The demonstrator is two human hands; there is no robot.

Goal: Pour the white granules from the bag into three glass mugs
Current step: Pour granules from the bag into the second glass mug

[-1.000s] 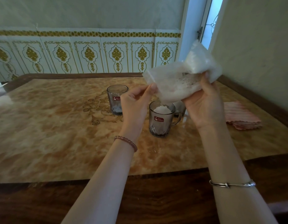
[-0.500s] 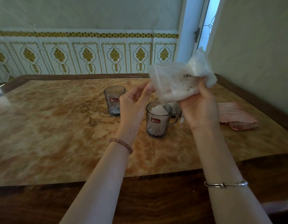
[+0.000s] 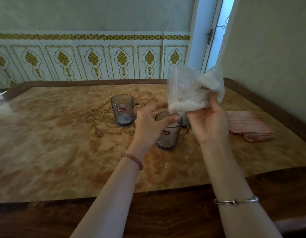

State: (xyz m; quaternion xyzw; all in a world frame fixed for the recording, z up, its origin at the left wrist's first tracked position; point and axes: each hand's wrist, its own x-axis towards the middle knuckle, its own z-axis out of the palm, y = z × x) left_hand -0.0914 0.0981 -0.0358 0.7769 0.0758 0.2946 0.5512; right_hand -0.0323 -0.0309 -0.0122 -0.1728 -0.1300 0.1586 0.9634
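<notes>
Now the right hand (image 3: 208,124) grips the bag (image 3: 193,90) over the nearest mug (image 3: 167,134), left hand (image 3: 148,124) open at nine o'clock; next, likely shift to the mug behind (image 3: 185,119).

Red stickers on two mugs (image 3: 122,109) (image 3: 166,133), barcode label on bag (image 3: 193,91), all illegible

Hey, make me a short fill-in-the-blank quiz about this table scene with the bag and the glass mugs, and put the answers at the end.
1. The bag of white granules is held up by the ____ hand.
2. The left hand wears a ____ bracelet at the wrist.
3. The far mug holds ____ granules than the near mug.
4. A folded pink ____ lies on the table to the right.

Answers: right; beaded; fewer; cloth
</notes>
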